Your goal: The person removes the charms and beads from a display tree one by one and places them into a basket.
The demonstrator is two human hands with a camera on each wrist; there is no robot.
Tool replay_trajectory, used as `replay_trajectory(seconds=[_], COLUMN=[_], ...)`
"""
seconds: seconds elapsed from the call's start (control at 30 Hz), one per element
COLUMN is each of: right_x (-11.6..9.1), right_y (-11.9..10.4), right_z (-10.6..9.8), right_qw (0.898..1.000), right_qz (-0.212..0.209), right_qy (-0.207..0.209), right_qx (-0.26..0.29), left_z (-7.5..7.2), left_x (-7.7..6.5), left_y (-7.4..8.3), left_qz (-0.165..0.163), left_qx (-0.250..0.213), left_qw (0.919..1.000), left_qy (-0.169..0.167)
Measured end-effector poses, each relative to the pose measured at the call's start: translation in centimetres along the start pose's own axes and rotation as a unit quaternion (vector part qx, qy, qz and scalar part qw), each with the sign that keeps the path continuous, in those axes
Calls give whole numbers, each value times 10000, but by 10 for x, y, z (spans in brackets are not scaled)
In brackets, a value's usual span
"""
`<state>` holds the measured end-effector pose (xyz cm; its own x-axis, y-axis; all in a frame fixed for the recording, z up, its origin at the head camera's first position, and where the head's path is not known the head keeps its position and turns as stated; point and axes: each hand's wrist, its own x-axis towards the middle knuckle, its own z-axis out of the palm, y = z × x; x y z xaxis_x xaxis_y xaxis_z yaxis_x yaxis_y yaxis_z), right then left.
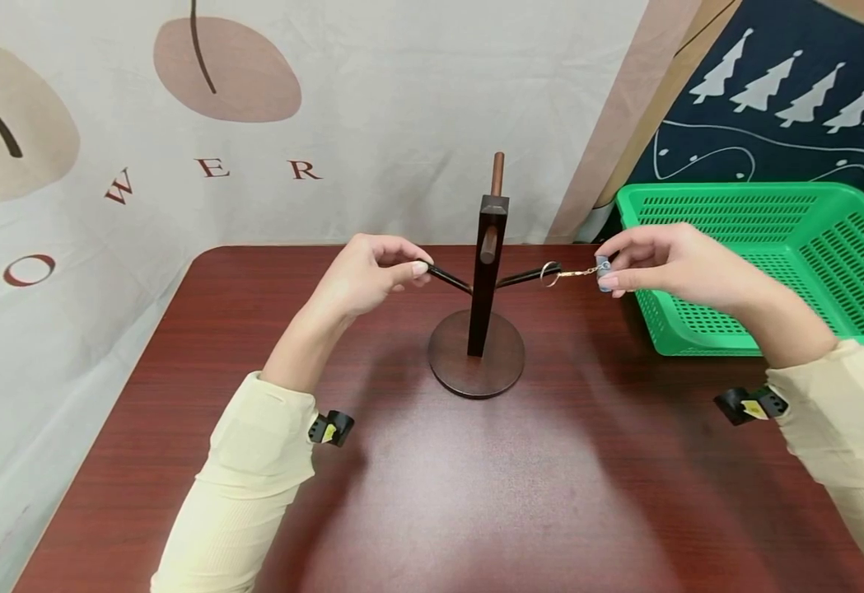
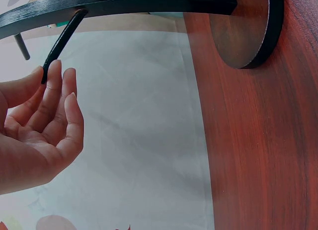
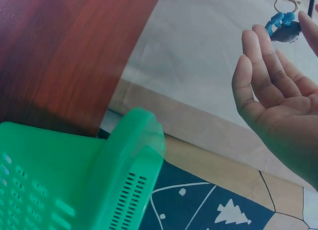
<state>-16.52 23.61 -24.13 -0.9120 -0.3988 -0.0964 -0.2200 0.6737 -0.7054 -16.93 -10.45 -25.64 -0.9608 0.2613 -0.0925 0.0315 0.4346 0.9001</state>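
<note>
A dark wooden stand [image 1: 482, 321] with a round base and several pegs stands near the back of the table. My left hand [image 1: 372, 276] pinches the tip of its left peg [image 1: 450, 279] between thumb and fingers, also seen in the left wrist view. On the right, my right hand [image 1: 661, 262] pinches the blue-grey charm of a keychain [image 1: 580, 272]. The keychain's gold ring [image 1: 549, 274] is at the end of the right peg [image 1: 524, 277]; whether the peg passes through it I cannot tell. In the right wrist view the charm [image 3: 286, 32] looks like a small fish with a blue tail.
A green plastic basket [image 1: 698, 333] with slotted walls stands at the right, behind and below my right forearm. A pale printed cloth [image 1: 402, 123] hangs behind the table [image 1: 313, 494]. A dark cloth with white trees [image 1: 772, 140] lies beyond the basket.
</note>
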Motion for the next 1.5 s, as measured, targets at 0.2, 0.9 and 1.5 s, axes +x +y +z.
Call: replay_trajectory(seconds=[0.2,0.9,1.5], right_x=[-2,-5,-6], right_y=[-1,-3,3], right_z=[-3,-9,-16], right_qw=[9999,9997,9988], right_qz=[-125,-61,-292], right_qy=[68,236,393], right_qx=[13,58,-71], left_z=[0,0,-1], left_x=[0,0,1], left_y=[0,0,-1], left_qz=[-29,78,98], left_qx=[9,93,84], left_qw=[10000,9999,9999], left_qy=[3,-2,-15])
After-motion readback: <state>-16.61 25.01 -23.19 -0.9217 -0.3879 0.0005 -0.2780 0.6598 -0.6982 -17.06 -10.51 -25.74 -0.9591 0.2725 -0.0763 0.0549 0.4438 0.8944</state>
